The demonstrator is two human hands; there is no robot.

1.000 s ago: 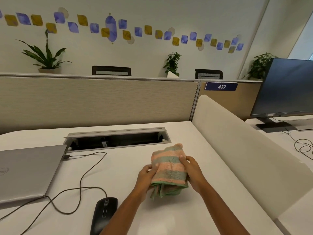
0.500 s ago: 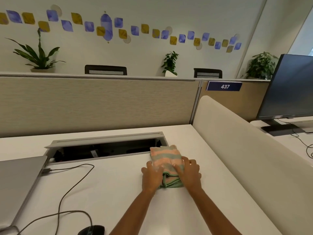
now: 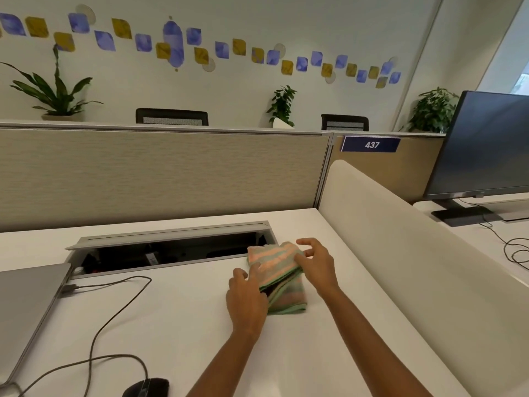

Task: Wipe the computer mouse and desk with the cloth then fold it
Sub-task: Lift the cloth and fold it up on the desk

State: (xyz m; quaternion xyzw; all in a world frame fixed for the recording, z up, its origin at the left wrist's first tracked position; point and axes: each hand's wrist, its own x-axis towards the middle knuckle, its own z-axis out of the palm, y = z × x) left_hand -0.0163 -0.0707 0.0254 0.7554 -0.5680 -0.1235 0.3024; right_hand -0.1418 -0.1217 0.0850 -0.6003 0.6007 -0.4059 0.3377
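head view: the cloth, striped pink and green, lies on the white bench as a small thick bundle of several layers, just in front of the right end of the open cable trough. its top layer stands a little proud, with a dark gap along the left edge. the left hand rests at that edge, its grip relaxed, straight fingers touching the cloth and not pinching it. the right hand sits on the far right corner, grip loosely spread, thumb on the top layer and forefinger reaching past the edge.

judging by this, the folding is nearly finished and only a last pat or squaring of the layers is left. whether the wiping was done cannot be read here. the mouse lies well apart at the bottom edge, half cut off, with its cable looping across the bench toward the closed grey laptop at the left.

the bench top is smooth and pale. a beige partition closes the back and a cream divider the right side. beyond it a dark monitor stands on the next bench. a blue sign reads 437. potted plants and chair backs show above the partition.
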